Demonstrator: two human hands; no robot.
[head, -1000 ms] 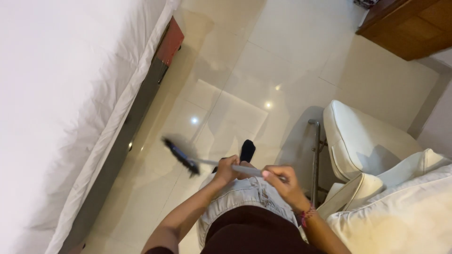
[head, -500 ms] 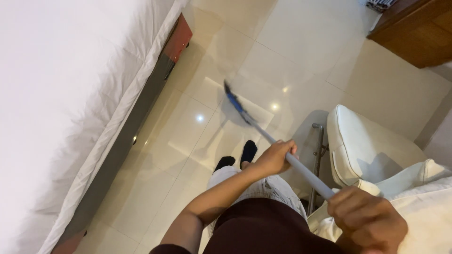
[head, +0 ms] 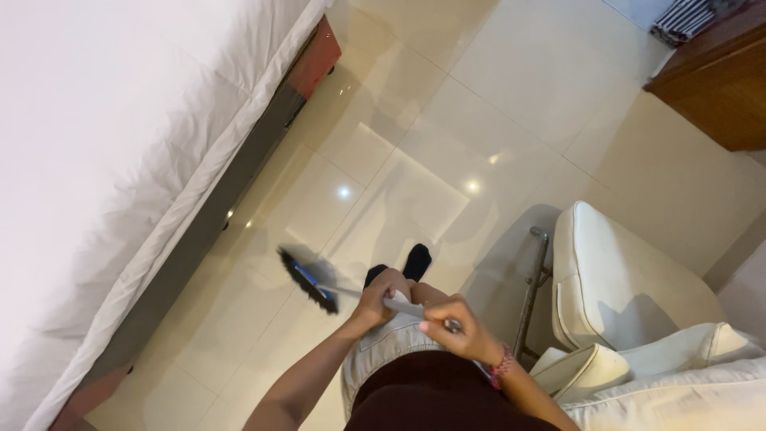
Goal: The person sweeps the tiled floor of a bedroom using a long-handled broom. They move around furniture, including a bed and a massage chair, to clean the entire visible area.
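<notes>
Both hands, left (head: 375,303) and right (head: 455,331), grip the broom (head: 307,281) handle mid-sweep. The bristles sit on the floor (head: 447,120) beside the bed (head: 104,144). A steady stroke seems called for.

A white bed (head: 104,160) fills the left side over a glossy cream tiled floor (head: 479,104). A white padded chair (head: 622,279) sits on the right, and a wooden cabinet (head: 718,88) occupies the top corner.

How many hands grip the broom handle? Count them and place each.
2. The left hand grips the grey broom handle lower down, nearer the blue broom head; the right hand grips it higher, close to the body.
</notes>
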